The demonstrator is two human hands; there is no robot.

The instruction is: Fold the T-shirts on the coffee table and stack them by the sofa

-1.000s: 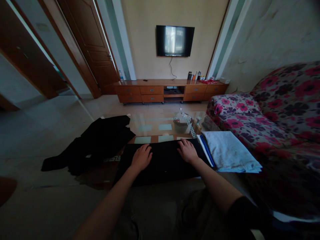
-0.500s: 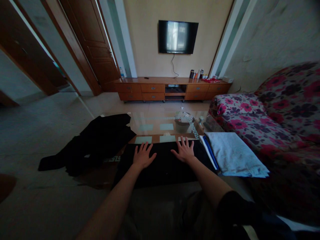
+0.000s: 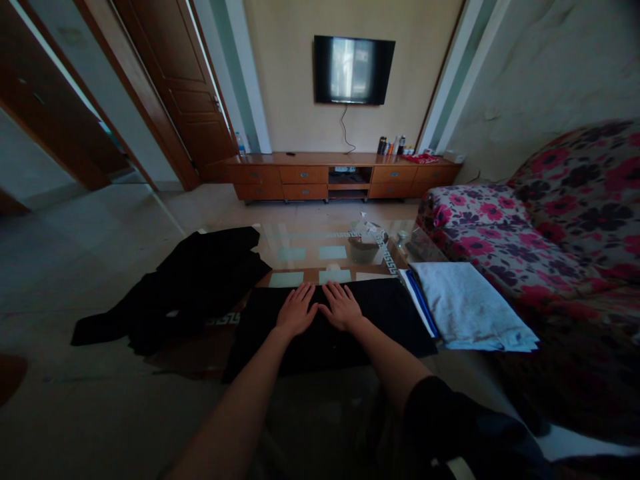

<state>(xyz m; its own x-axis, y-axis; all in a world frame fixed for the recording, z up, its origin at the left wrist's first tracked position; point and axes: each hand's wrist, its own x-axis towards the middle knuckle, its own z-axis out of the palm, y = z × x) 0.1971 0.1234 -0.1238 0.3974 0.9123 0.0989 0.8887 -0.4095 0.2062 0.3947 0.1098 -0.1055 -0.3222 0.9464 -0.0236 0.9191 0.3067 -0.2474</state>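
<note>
A black garment (image 3: 320, 350) lies flat, folded into a wide rectangle, on the glass table in front of me. My left hand (image 3: 297, 309) rests palm down near its far edge, fingers stretched out. Close beside it, my right hand (image 3: 342, 307) lies flat on the same cloth, the two thumbs almost touching. To the left is a crumpled black garment (image 3: 195, 280) with one sleeve stretched toward the near left. At the right, a stack of folded clothes has a light grey-blue cloth (image 3: 470, 307) on top, with blue and white edges showing on its left side.
The glass table (image 3: 300, 237) has a patterned border. A bin (image 3: 363, 250) shows behind or through its far right part. A flowered sofa (image 3: 530, 247) stands at the right. Against the far wall is a low wooden cabinet (image 3: 305, 175) below a television (image 3: 354, 70).
Both hands have slid inward over the black cloth, from well apart to side by side at its middle. The other clothes have stayed in place.
</note>
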